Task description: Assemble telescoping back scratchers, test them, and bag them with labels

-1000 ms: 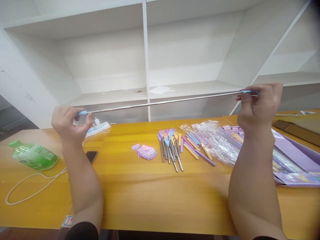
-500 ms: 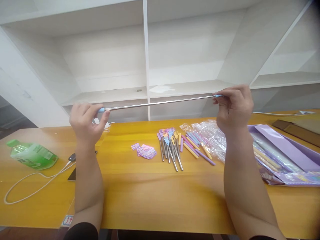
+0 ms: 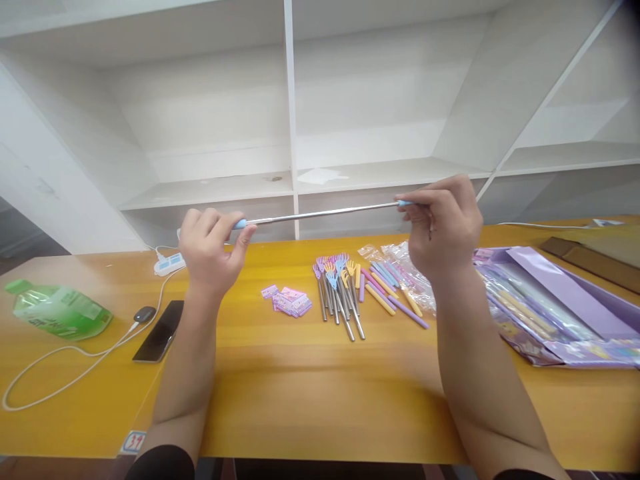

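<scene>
Between my hands a telescopic back scratcher [image 3: 325, 213] is stretched out in the air above the table, its thin silver rod nearly level. My left hand [image 3: 213, 250] pinches the light blue piece at one end. At the other end, my right hand [image 3: 445, 223] grips a second light blue piece, mostly hidden by the fingers. Below lie several back scratcher heads on short metal rods [image 3: 340, 293], with purple, yellow, pink and blue claws. Beside them are loose coloured handle tubes [image 3: 387, 300]. Small printed cards [image 3: 291, 302] form a pile to the left.
Clear plastic bags [image 3: 400, 263] lie behind my right forearm. A purple box [image 3: 565, 287] with wrapped pieces stands at right. On the left are a green bottle [image 3: 57, 310], a black phone [image 3: 159, 331], a white cable and a power strip [image 3: 169, 264]. White shelving [image 3: 295, 120] rises behind.
Both hands have come closer together, my left moving right and my right moving left. The rod between them is now shorter. The phone and power strip show more fully.
</scene>
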Demonstrator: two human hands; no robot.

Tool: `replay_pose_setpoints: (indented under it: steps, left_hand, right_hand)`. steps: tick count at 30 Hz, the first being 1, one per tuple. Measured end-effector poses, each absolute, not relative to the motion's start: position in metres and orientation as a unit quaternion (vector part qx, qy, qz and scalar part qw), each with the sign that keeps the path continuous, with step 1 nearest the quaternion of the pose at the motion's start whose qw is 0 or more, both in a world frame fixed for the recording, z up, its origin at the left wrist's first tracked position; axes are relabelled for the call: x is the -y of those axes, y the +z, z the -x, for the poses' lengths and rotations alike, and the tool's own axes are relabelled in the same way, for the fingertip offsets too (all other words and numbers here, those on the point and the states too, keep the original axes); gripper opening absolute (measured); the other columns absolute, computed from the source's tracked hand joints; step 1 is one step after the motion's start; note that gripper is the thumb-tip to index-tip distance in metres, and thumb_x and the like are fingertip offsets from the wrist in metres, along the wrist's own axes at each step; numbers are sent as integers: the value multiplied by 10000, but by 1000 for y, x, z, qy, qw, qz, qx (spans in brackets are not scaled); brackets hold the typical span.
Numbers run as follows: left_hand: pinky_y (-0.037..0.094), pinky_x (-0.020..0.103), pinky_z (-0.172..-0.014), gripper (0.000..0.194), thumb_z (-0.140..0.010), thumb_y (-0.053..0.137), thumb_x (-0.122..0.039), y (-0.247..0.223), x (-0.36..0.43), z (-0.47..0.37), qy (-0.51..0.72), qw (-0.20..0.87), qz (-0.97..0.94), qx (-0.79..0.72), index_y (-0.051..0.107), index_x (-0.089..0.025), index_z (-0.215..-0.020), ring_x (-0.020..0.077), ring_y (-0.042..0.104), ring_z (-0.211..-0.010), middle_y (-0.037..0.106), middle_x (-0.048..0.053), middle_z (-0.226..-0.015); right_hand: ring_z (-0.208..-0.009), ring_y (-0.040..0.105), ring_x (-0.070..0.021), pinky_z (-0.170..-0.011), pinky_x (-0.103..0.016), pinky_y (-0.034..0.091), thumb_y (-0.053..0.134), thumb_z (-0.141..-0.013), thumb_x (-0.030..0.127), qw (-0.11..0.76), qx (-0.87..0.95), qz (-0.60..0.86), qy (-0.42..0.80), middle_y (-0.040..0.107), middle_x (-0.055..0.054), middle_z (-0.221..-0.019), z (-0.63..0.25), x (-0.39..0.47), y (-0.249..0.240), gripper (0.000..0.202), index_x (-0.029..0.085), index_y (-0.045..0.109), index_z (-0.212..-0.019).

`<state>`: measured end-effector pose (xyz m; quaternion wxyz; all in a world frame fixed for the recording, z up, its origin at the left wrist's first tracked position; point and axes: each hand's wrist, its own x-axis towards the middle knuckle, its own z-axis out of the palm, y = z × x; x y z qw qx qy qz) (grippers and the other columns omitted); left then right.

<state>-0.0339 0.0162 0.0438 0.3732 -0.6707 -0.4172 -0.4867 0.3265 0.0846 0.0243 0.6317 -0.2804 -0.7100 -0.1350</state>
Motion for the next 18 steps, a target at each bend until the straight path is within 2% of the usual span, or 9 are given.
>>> replay_pose_setpoints:
  steps: [4, 7, 11, 18]
  left_hand:
    - [323, 371, -684, 240, -1035, 648, -469, 29, -15, -4, -495, 367, 673, 410, 742, -264, -953, 222, 424, -707, 554, 35, -688]
    - [334, 368, -664, 211, -1037, 662, -435, 20, -10, -25, -486, 366, 691, 390, 741, -250, -975, 219, 413, -703, 580, 40, -708]
    - [326, 373, -650, 183, -1017, 699, -430, 22, -5, -25, -456, 396, 696, 388, 753, -259, -986, 221, 416, -692, 612, 45, -717]
    - [343, 370, -668, 179, -1007, 716, -424, 29, -10, -10, -423, 378, 726, 388, 759, -251, -993, 222, 433, -702, 632, 44, -720]
  right_hand:
    - [-872, 635, -195, -735, -369, 562, 542, -1059, 160, 662, 697, 233, -145, 588, -63, -971, -278, -62, 12, 256, 321, 718, -1151]
    - [-885, 637, -204, -732, -379, 555, 508, -1049, 84, 654, 717, 205, -129, 599, -61, -989, -242, -48, -1, 363, 353, 675, -1227]
    - [-837, 606, -191, -705, -357, 531, 503, -1039, 56, 661, 719, 200, -79, 565, -47, -974, -224, -47, -12, 377, 348, 644, -1231]
    - [-840, 590, -209, -707, -353, 509, 509, -1026, 53, 594, 775, 197, -83, 592, -74, -1015, -233, -49, -9, 348, 290, 605, -1264]
